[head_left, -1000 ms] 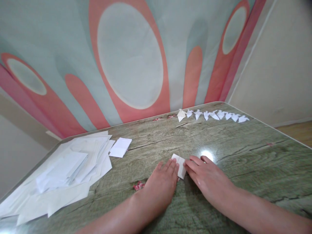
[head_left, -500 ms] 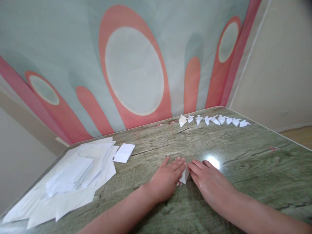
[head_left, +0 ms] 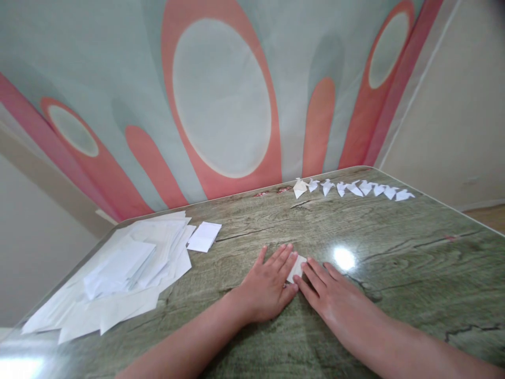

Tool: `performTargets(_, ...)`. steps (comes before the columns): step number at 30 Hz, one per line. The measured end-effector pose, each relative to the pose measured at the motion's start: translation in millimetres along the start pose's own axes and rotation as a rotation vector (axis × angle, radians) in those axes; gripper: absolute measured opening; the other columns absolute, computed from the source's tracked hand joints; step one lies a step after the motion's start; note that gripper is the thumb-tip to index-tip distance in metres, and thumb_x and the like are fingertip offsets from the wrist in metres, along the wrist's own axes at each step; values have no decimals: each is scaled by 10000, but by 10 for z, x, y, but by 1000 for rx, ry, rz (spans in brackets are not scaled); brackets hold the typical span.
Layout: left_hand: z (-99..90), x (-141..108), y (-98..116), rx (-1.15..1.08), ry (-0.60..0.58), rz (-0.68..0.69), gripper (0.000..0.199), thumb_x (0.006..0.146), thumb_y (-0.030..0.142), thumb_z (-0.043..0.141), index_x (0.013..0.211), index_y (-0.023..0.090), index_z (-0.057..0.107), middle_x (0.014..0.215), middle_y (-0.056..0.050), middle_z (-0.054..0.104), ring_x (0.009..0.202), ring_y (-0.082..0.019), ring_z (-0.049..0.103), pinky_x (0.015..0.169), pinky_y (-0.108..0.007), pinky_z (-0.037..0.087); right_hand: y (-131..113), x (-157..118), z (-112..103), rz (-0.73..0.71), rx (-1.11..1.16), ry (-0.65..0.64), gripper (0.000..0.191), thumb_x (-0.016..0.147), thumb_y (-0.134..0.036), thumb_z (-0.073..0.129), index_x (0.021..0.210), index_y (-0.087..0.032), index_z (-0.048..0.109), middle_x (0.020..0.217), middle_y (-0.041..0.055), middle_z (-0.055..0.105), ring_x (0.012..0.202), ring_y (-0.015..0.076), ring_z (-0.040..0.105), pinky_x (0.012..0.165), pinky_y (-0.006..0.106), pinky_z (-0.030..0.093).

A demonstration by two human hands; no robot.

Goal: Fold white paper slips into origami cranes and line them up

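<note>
Little folded paper (head_left: pixel 296 269) is on the desk (head_left: pixel 244 234) between both hands, equally near each. Left hand (head_left: pixel 268 287) lies flat over its left side, right hand (head_left: pixel 333 297) is loose, fingertips at the right edge

the hands (head_left: pixel 269 287) partly hide the small paper (head_left: pixel 296 268), and the lower edge crops both forearms (head_left: pixel 189 337).

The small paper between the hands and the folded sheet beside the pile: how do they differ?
The small paper is partly covered by the left hand; the folded sheet lies untouched. The small paper looks slightly creamier, the folded sheet whiter. Both are paper lying on the table.
</note>
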State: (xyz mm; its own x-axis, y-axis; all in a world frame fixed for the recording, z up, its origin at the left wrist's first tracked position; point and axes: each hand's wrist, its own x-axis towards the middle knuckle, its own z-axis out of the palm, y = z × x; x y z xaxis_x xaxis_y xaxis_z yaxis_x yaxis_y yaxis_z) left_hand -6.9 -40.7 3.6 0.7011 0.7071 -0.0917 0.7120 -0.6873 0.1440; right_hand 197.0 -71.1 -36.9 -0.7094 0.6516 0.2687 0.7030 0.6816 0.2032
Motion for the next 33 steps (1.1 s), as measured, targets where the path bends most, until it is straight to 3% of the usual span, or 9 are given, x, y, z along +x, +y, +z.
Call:
performTargets(6, -80, -33, -32, -67, -42, 50, 745, 921, 624, 338, 1517, 222, 143, 1586, -136, 93, 1466, -284, 73, 1160, -548, 46, 94, -1, -125, -5, 130, -98, 373, 870, -160, 555, 1217, -262, 647, 1271, 205, 608, 1129, 386, 601, 841, 557, 511)
performTargets(15, -96, -551, -66, 41, -49, -22, 607, 985, 443, 357, 1515, 264, 120, 1576, -68, 199, 1455, -217, 176, 1177, -510, 115, 191, 64, -433, 49, 311, -296, 536, 809, -97, 567, 1308, -292, 579, 1387, 194, 507, 1247, 364, 510, 943, 531, 461)
performTargets(19, -63, -642, -20, 76, 55, -56, 497, 992, 349, 376, 1469, 231, 302, 1529, -66, 340, 1417, -201, 293, 1174, -426, 230, 237, 26, -364, 70, 386, -252, 578, 807, -57, 519, 1302, -352, 572, 1425, 137, 482, 1288, 337, 473, 972, 548, 424)
performTargets(23, -2, -579, 26, 55, 76, -42, 440, 1004, 324, 328, 1419, 199, 402, 1484, -81, 417, 1382, -199, 362, 1169, -398, 243, 346, 23, -246, 44, 466, -170, 528, 840, -50, 463, 1244, -350, 620, 1396, 75, 532, 1280, 281, 493, 995, 520, 412)
performTargets(27, -6, -601, 38, 13, 17, -48, 514, 997, 400, 327, 1469, 195, 307, 1540, -87, 307, 1431, -205, 258, 1183, -408, 176, 494, 70, -167, 12, 528, -69, 478, 860, -28, 416, 1120, -306, 705, 1258, 31, 651, 1192, 224, 569, 995, 451, 442)
performTargets(33, -69, -702, 13, -67, -63, -26, 628, 976, 450, 376, 1511, 200, 163, 1581, -96, 161, 1464, -209, 129, 1194, -448, 74, 572, 78, -126, -118, 528, -31, 452, 899, -48, 440, 1147, -337, 684, 1284, 28, 629, 1212, 222, 544, 983, 456, 456)
